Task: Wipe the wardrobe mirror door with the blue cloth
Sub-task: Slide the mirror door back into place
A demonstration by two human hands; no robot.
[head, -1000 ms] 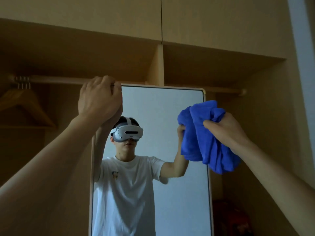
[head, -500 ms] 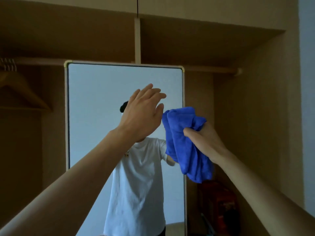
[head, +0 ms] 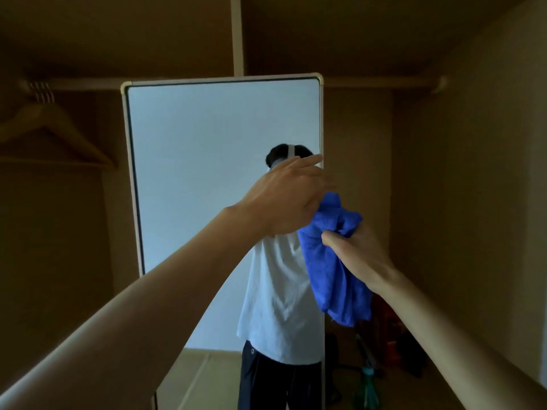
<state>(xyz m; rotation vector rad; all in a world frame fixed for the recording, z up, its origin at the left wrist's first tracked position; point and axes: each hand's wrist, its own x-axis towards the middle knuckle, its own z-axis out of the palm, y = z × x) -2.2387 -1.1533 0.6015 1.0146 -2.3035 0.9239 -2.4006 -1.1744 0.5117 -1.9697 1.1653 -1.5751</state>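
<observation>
The tall wardrobe mirror door [head: 207, 173], in a pale frame, stands upright in front of me and reflects a person in a white shirt. My right hand [head: 355, 253] grips a bunched blue cloth [head: 331, 261] in front of the mirror's right edge, and most of the cloth hangs below my fist. My left hand [head: 287, 199] reaches across with fingers stretched out and touches the top of the cloth. I cannot tell whether the cloth touches the glass.
The open wooden wardrobe [head: 444, 173] surrounds the mirror. A wooden hanger [head: 56, 134] hangs on the rail at the upper left. Red and green items [head: 384, 350] lie on the wardrobe floor at the lower right.
My left hand let go of the mirror's top corner, swung right and down, and now touches the cloth. My right hand sank lower with the cloth. The view pulled back from the mirror.
</observation>
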